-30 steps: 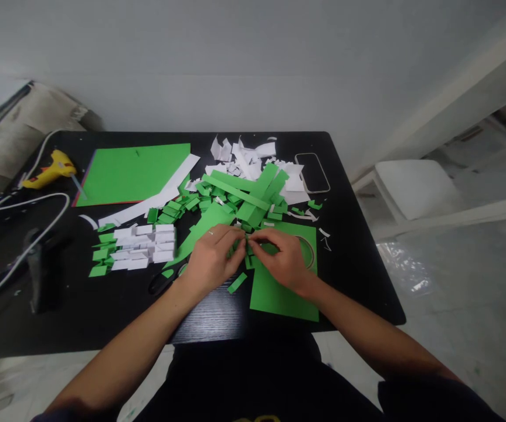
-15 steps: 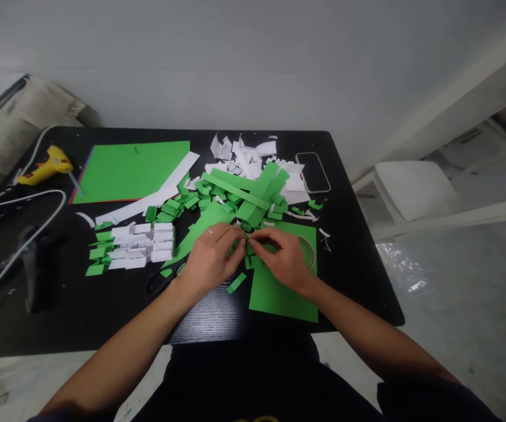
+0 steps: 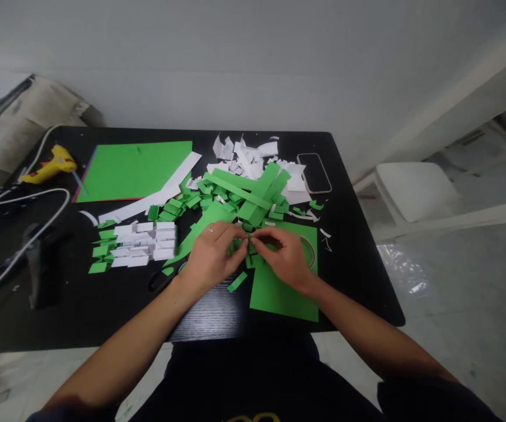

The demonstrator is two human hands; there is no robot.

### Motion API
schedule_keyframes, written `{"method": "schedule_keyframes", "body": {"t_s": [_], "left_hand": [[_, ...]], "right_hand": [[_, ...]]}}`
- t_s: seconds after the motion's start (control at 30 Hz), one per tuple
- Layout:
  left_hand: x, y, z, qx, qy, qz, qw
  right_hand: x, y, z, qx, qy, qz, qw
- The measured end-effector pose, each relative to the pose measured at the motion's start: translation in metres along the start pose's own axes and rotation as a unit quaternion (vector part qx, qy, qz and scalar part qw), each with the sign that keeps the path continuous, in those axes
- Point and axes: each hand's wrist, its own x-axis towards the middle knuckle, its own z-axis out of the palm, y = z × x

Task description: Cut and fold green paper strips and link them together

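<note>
Both forearms are bare from the elbows down. A thin ring sits on a finger of the left hand (image 3: 211,256). The person wears dark clothing, with short dark sleeves.

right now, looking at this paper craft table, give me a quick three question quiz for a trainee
1. True or false: both hands pinch one small green paper piece between their fingertips.
2. Which tool lies at the far left edge of the black table? A) stapler B) yellow glue gun C) ruler
3. Fill in: the stacked folded pieces left of the left hand are mostly ____ in colour.

Key:
1. True. The left hand and the right hand meet on it, each with a closed grip.
2. B, the yellow glue gun, beside the large green sheet.
3. White: the white stack, with green pieces at its left.
</note>
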Motion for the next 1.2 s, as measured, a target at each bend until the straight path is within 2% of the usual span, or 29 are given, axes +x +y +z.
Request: {"method": "schedule_keyframes", "body": {"t_s": [0.63, 0.8, 0.93, 1.07, 1.2], "left_hand": [[0.000, 0.000, 0.000, 0.017, -0.014, -0.008, 1.000], [0.003, 0.000, -0.004, 0.018, 0.020, -0.034, 0.999], [0.007, -0.008, -0.011, 0.047, 0.064, -0.090, 0.993], [0.010, -0.017, -0.016, 0.061, 0.076, -0.152, 0.984], [0.010, -0.021, -0.014, 0.047, 0.055, -0.181, 0.981]], "right_hand": [[0.000, -0.004, 0.000, -0.012, -0.011, -0.006, 1.000], [0.005, -0.002, -0.003, 0.059, 0.008, 0.076, 0.995], [0.015, 0.006, -0.007, 0.176, 0.038, 0.159, 0.971], [0.021, 0.015, -0.008, 0.240, 0.066, 0.184, 0.951], [0.020, 0.014, -0.006, 0.252, 0.051, 0.180, 0.949]]}}
